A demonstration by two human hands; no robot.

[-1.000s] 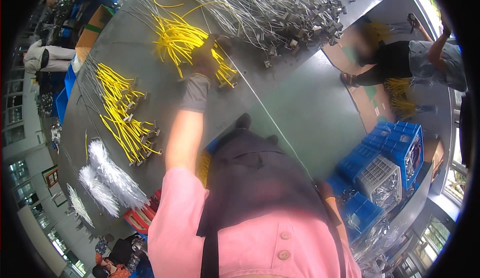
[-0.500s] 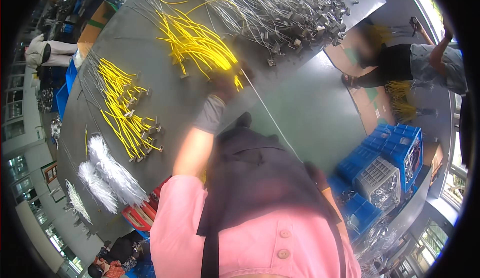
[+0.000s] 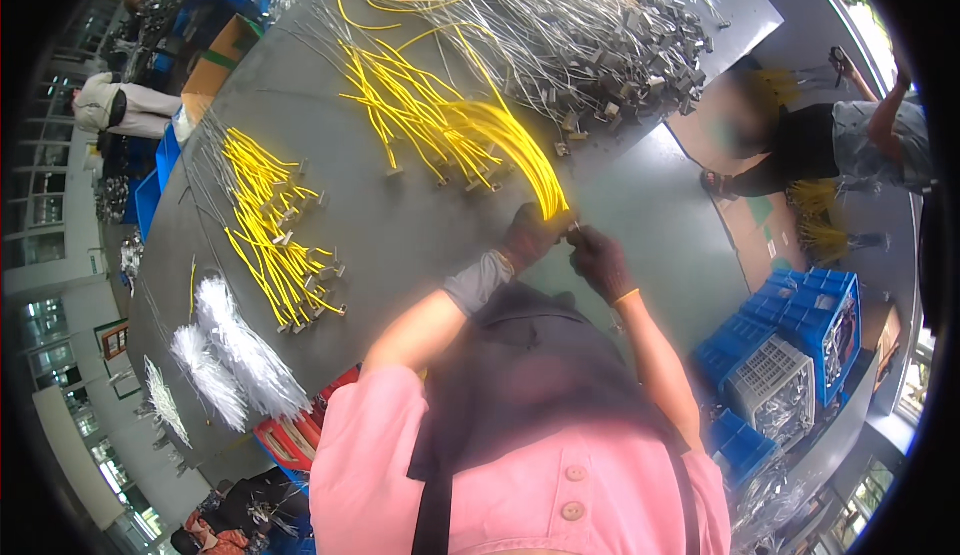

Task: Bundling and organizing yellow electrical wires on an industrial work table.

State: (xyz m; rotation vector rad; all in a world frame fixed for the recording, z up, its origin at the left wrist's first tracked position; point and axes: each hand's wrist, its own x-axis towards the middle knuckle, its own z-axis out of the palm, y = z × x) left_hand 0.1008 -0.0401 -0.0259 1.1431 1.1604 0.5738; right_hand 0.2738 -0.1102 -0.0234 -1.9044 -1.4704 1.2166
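Note:
My left hand point(image 3: 531, 236), in a dark glove with a grey cuff, grips a bundle of yellow cables point(image 3: 538, 170) near its lower end, in front of my dark apron. The bundle bends up and away to the left over the table. Close beside it, my right hand point(image 3: 601, 261), also gloved, has its fingers closed at the bundle's end. What they pinch is too small to make out. More yellow cables point(image 3: 385, 90) with small metal ends lie just beyond, and a separate group of yellow cables point(image 3: 262, 217) lies on the left.
A large heap of grey wires with metal connectors point(image 3: 640, 65) covers the table's far side. Bunches of white strips point(image 3: 235, 345) lie at the left edge. Blue crates point(image 3: 825, 320) and a grey basket point(image 3: 765, 380) stand at right. Another person point(image 3: 800, 145) is at far right.
My left hand has drawn the cable bundle right and nearer to me. My right hand has risen from the lower right to meet it; the white strip stretched between them no longer shows.

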